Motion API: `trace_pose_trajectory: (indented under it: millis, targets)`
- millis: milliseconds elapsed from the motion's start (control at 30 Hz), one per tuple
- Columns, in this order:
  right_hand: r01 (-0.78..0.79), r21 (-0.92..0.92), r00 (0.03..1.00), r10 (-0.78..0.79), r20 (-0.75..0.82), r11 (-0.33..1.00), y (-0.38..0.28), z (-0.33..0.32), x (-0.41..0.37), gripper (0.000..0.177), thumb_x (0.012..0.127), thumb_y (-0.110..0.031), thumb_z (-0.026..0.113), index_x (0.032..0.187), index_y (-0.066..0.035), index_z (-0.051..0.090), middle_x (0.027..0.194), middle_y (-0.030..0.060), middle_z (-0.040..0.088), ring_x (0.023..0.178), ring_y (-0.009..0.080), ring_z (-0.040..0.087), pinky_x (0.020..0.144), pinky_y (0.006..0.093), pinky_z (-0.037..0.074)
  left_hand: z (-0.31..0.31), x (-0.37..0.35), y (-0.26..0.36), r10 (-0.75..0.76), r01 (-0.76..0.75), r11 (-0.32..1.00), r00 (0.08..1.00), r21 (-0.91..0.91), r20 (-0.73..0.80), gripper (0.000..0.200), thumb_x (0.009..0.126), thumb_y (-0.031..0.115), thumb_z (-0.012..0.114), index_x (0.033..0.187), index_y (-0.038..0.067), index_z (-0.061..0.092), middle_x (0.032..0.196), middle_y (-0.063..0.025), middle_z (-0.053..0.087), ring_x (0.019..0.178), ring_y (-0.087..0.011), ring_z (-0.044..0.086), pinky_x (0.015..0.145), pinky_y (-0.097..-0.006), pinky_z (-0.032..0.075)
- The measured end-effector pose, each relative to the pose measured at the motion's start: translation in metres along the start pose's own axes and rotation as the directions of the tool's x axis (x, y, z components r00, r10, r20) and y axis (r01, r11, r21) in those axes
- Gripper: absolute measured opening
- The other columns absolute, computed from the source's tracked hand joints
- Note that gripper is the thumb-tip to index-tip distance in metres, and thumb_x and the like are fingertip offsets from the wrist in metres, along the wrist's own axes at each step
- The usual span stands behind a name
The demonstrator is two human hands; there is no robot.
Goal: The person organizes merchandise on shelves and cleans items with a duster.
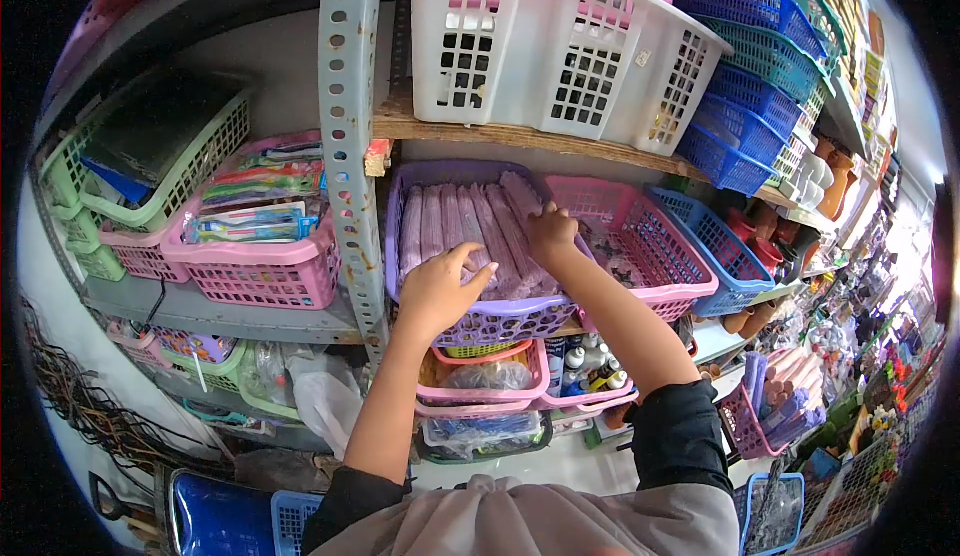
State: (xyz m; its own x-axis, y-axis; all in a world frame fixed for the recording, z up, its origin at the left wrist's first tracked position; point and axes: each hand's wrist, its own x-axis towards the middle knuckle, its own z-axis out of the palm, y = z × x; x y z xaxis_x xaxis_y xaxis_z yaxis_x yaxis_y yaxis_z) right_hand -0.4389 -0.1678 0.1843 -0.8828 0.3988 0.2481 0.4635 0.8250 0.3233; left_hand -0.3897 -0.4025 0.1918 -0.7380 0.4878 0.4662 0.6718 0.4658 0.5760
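A purple basket (pixel 510 324) on the middle shelf holds several long pinkish-purple wrapped packs (pixel 455 221) lying side by side. My left hand (pixel 447 286) is over the basket's front left part, thumb and fingers apart, with nothing visible between them. At the basket's right side, my right hand (pixel 552 233) has its fingers curled down at the end pack, beside the rim. Whether those fingers grip the pack is hidden.
A pink basket (pixel 680 256) and a blue basket (pixel 735 266) stand to the right. Left of the metal post (pixel 350 136) is a pink basket of toothbrushes (pixel 260 281). A white crate (pixel 520 46) sits above; more baskets fill the lower shelf.
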Motion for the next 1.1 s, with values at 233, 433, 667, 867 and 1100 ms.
trace_pose_trajectory:
  millis: [233, 433, 667, 867, 1100]
  targets:
    - [0.054, 0.068, 0.997, -0.050, -0.061, 0.996, 0.006, 0.008, -0.001, 0.035, 0.084, -0.027, 0.057, 0.118, -0.018, 0.060, 0.117, 0.0134, 0.052, 0.106, 0.0307, 0.055, 0.079, 0.0430, 0.053, -0.002, 0.000, 0.001, 0.008, -0.008, 1.000, 1.000, -0.010, 0.011, 0.039, 0.085, 0.038, 0.061, 0.115, 0.014, 0.059, 0.094, -0.0081, 0.069, 0.085, -0.0247, 0.067, 0.072, -0.0357, 0.051]
    - [0.035, 0.034, 0.991, -0.031, -0.126, 0.999, 0.001, -0.006, -0.009, 0.029, 0.088, -0.025, 0.049, 0.112, -0.017, 0.064, 0.119, 0.0090, 0.052, 0.109, 0.0267, 0.052, 0.084, 0.0436, 0.047, -0.002, -0.001, 0.002, 0.014, -0.014, 1.000, 1.000, -0.028, 0.000, 0.039, 0.085, 0.038, 0.061, 0.116, 0.014, 0.059, 0.094, -0.0085, 0.069, 0.085, -0.0249, 0.067, 0.073, -0.0360, 0.051]
    - [0.184, 0.180, 0.903, -0.094, -0.420, 0.966, 0.012, -0.023, -0.014, 0.037, 0.083, -0.024, 0.053, 0.119, -0.012, 0.058, 0.115, 0.0126, 0.053, 0.108, 0.0300, 0.053, 0.083, 0.0454, 0.047, -0.003, -0.002, 0.001, 0.010, -0.011, 0.998, 1.000, -0.060, -0.026, 0.040, 0.084, 0.036, 0.062, 0.116, 0.011, 0.060, 0.094, -0.0101, 0.069, 0.083, -0.0237, 0.067, 0.072, -0.0342, 0.051]
    - [0.428, 0.284, 0.756, -0.167, -0.633, 0.858, 0.052, -0.049, -0.069, 0.018, 0.077, -0.019, 0.060, 0.093, -0.009, 0.060, 0.093, 0.0117, 0.057, 0.089, 0.0303, 0.058, 0.073, 0.0422, 0.049, -0.005, -0.002, 0.006, -0.012, 0.006, 0.990, 0.999, -0.138, -0.042, 0.037, 0.087, 0.027, 0.061, 0.119, 0.008, 0.058, 0.095, -0.0123, 0.068, 0.085, -0.0220, 0.066, 0.075, -0.0332, 0.051]
    - [0.417, 0.209, 0.697, -0.163, -0.699, 0.884, 0.145, -0.048, -0.180, 0.016, 0.070, -0.016, 0.063, 0.082, -0.012, 0.054, 0.086, 0.0068, 0.053, 0.082, 0.0260, 0.055, 0.070, 0.0366, 0.046, 0.017, 0.012, 0.000, 0.123, -0.172, 0.963, 0.966, -0.209, -0.229, 0.039, 0.088, 0.023, 0.062, 0.125, 0.010, 0.056, 0.100, -0.0118, 0.066, 0.094, -0.0212, 0.062, 0.087, -0.0308, 0.045]
